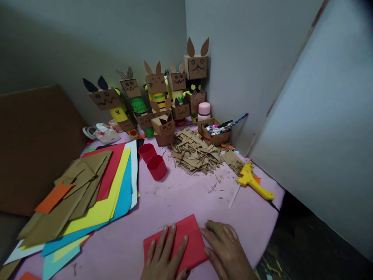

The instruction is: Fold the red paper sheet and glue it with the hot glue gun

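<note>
A folded-looking piece of red craft paper or foam [190,233] lies on the table near its front edge. My left hand [164,252] rests flat on it with the fingers spread. At the sheet's right edge is my right hand [225,249], its fingers apart and their tips touching or just beside that edge. Two red paper rings [157,168] stand farther back. On the right lies a yellow hot glue gun [253,181] with a glue stick.
Coloured sheets [121,194] and cardboard pieces [61,217] are stacked on the left. A heap of cardboard scraps [195,151], a box of markers [215,132], a pink flask [204,111] and several cardboard animal figures [157,85] fill the back, against the walls.
</note>
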{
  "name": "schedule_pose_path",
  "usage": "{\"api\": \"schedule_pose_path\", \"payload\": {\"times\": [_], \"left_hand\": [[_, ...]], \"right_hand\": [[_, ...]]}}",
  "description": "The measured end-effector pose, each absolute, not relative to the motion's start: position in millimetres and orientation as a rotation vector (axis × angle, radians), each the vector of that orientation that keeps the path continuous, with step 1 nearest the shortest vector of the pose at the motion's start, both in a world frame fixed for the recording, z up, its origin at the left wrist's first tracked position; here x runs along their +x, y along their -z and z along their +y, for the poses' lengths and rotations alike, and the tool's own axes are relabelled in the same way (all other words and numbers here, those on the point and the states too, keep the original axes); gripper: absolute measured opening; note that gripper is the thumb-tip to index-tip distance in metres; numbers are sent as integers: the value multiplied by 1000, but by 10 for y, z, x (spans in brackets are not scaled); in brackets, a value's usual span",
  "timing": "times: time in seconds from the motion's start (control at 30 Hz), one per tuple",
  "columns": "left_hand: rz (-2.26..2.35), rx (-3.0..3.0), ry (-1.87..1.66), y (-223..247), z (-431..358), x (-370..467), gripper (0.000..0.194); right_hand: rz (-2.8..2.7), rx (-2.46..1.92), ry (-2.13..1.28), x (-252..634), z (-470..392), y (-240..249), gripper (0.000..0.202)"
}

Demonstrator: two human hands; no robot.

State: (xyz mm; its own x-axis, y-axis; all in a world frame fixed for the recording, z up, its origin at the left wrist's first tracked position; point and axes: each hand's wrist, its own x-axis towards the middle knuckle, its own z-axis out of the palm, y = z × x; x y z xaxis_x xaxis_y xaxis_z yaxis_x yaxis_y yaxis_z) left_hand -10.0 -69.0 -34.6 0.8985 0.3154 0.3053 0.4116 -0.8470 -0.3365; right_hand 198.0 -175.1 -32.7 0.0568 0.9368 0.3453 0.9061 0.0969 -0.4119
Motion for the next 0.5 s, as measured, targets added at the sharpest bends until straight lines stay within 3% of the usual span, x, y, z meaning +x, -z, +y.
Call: {"api": "schedule_pose_path", "payload": {"times": [0.5], "left_hand": [[-608, -2686, 304, 377, -726, -102, 53]], "right_hand": [[-1965, -1862, -54, 2018, -1821, 412, 40]]}}
